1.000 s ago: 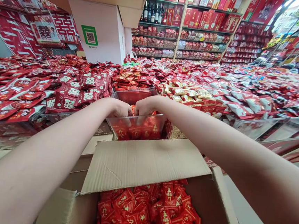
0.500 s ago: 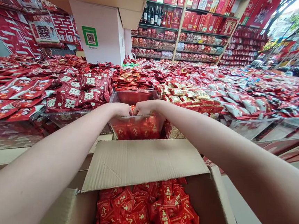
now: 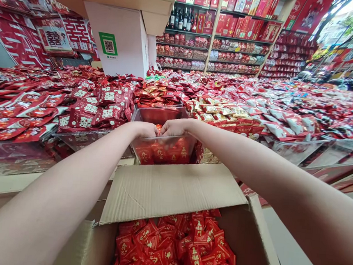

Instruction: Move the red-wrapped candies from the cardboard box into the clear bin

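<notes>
Both hands reach into a clear plastic bin holding red candy packets, seen through its front wall. My left hand bends down over the bin's left side, its fingers mostly hidden behind the rim. Close beside it, my right hand has its fingers curled in, and what they hold, if anything, is hidden. An orange-red bit of wrapper shows between the hands. Below my arms stands an open cardboard box with many red, gold-lettered candy packets inside.
Heaped bins of dark red packets lie left; gold packets and white-and-red packets lie right. A white box with a QR code stands behind. Shelves with bottles and red boxes line the back.
Both hands stay inside the bin and have barely moved. The whole view has shifted very slightly.
</notes>
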Available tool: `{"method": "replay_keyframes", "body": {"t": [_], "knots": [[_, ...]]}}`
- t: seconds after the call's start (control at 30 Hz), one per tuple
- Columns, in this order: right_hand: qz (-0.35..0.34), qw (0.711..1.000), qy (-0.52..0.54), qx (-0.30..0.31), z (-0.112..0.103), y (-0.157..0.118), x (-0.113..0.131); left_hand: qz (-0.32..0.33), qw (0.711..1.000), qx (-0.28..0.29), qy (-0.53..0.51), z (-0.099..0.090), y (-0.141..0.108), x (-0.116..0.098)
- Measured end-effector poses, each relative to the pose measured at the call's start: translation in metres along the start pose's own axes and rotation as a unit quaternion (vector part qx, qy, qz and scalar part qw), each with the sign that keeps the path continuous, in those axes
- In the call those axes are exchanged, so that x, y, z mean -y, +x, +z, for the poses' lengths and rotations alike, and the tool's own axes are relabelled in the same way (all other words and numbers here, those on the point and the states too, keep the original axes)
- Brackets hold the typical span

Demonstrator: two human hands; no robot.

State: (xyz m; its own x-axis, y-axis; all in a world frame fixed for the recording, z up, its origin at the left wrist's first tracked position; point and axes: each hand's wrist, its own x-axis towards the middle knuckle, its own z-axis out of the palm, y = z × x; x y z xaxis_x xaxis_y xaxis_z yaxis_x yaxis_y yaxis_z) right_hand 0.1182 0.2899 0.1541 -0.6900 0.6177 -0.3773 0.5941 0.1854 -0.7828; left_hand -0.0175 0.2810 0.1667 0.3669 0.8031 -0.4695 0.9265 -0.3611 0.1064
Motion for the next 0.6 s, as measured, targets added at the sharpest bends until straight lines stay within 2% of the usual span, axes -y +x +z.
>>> {"method": "replay_keyframes", "body": {"t": [0.13,0.23,0.43,0.6], "knots": [[0.016,0.999,0.003,0.05,-0.002,0.002,-0.004,0.004,1.0,0.012,-0.013,0.0,-0.003,-0.003],[0.033,0.996,-0.046,0.07,-0.003,0.004,-0.005,0.014,0.999,0.024,-0.021,-0.001,-0.004,-0.004],[0.045,0.99,-0.13,0.041,0.0,0.0,0.003,0.021,0.999,0.031,-0.023,-0.001,0.001,0.002],[0.027,0.979,-0.193,-0.053,-0.004,-0.009,0.014,0.026,0.999,0.023,-0.023,-0.001,0.003,0.005]]}}
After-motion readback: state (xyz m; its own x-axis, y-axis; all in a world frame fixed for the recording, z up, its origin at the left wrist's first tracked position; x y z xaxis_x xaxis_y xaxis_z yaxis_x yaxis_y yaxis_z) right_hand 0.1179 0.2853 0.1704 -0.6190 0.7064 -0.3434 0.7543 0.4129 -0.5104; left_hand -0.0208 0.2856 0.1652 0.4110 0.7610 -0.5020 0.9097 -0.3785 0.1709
